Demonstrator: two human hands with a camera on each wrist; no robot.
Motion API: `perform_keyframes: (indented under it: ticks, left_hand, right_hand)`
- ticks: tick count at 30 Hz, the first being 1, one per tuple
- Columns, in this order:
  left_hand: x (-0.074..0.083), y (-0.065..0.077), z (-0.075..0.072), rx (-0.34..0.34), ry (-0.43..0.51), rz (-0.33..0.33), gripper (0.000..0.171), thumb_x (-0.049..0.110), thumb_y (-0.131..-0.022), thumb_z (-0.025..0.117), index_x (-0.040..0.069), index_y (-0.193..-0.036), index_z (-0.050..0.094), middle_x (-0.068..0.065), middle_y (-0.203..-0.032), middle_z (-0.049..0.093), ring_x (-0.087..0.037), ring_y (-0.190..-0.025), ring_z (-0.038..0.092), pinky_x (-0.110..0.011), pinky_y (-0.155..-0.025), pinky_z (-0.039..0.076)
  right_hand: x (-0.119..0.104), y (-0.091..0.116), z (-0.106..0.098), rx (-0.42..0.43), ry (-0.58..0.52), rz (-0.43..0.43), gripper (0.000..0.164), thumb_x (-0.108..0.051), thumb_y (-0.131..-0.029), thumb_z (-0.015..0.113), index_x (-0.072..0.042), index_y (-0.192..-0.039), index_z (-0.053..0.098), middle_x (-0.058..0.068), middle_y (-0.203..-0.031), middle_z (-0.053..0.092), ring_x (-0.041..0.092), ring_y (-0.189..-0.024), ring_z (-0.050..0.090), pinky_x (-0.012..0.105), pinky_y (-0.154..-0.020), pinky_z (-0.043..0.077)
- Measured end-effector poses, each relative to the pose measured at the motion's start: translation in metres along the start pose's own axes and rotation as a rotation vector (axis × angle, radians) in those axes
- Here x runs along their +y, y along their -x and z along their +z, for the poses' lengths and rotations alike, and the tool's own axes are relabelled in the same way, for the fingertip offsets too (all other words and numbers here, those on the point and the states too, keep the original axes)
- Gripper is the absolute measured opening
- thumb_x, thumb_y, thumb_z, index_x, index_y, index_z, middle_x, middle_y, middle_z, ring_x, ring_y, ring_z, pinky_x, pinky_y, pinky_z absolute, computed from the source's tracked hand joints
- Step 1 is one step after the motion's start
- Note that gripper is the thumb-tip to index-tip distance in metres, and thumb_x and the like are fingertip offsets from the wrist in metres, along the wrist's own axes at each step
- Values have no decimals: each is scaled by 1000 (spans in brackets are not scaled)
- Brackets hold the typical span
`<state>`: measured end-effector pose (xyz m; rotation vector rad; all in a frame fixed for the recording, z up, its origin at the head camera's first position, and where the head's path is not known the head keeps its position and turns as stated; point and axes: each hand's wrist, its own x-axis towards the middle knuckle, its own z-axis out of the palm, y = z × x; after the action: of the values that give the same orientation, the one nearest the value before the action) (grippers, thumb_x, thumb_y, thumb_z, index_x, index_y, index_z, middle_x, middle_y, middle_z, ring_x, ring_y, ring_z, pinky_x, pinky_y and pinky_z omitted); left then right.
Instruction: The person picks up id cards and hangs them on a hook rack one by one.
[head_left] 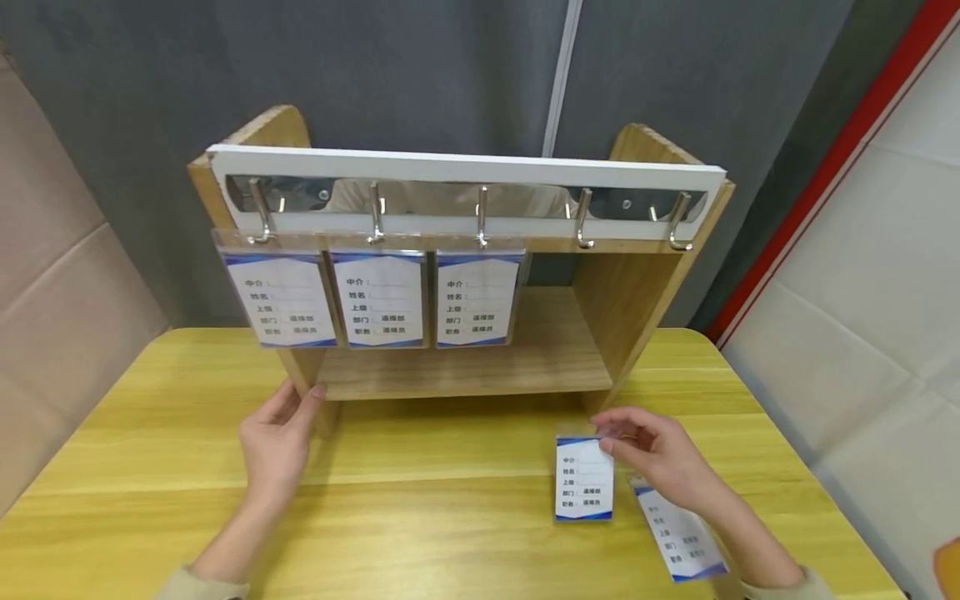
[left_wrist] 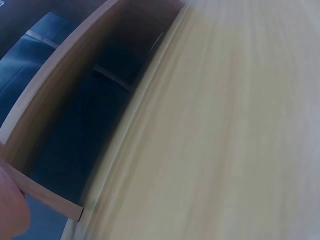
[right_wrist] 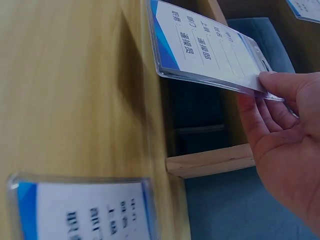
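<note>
My right hand (head_left: 652, 454) pinches a clear-sleeved badge card (head_left: 584, 483) by its top edge, thumb in front and fingers behind; in the right wrist view the card (right_wrist: 200, 50) is lifted off the table. A second badge card (head_left: 678, 533) lies flat on the table under my right forearm. At the left, my left hand (head_left: 277, 433) grips the lower left side panel of the wooden shelf (head_left: 465, 379), thumb on its front edge. Three badge cards, a left one (head_left: 281, 300), a middle one (head_left: 380, 298) and a right one (head_left: 478, 298), hang from the hooks on the rack.
The white hook rail (head_left: 465, 162) runs across the shelf's top front. Its two right hooks, one of them the far right hook (head_left: 678, 221), carry no card. A yellow wood-grain table (head_left: 435, 533) supports the shelf, with a grey partition (head_left: 420, 75) behind.
</note>
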<state>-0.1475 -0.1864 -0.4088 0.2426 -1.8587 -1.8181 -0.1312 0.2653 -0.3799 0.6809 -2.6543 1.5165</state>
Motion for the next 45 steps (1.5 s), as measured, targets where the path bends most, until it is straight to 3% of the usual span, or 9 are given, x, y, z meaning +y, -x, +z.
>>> perform_keyframes:
  ticks: [9,17,30,37,45]
  left_hand:
    - [-1,1,0,6,11,3,41,3,-95,73,-1,-134,62,-24,-133,59,0,-105,68,-18,-90,56]
    - [1,1,1,12,23,21,40,0,-95,71,-1,-133,62,-24,-132,60,3,-102,68,-18,-90,57]
    - [-3,1,3,25,23,30,38,1,-95,72,1,-132,64,-22,-130,60,5,-100,68,-18,-89,56]
    - [-2,2,4,40,36,-17,39,5,-95,74,2,-132,64,-21,-130,60,4,-99,68,-17,-89,56]
    - [-1,3,2,30,43,-13,39,5,-95,74,3,-133,64,-21,-131,60,1,-103,68,-18,-89,56]
  right_hand:
    - [-9,-5,-2,45,30,-58,27,3,-97,67,-2,-124,68,11,-112,73,14,-84,66,25,-67,62]
    - [-30,-13,-14,183,38,-149,31,8,-95,68,-1,-124,69,0,-109,73,9,-90,65,20,-69,61]
    - [-60,-33,-22,419,-212,-431,40,28,-86,61,11,-121,68,4,-108,75,13,-90,66,11,-69,57]
    - [-77,-42,-23,451,-160,-467,35,25,-86,64,13,-119,67,2,-105,75,14,-89,65,12,-66,57]
    - [-95,-55,-28,490,-265,-543,29,14,-91,69,14,-119,65,8,-106,74,17,-91,67,15,-79,61]
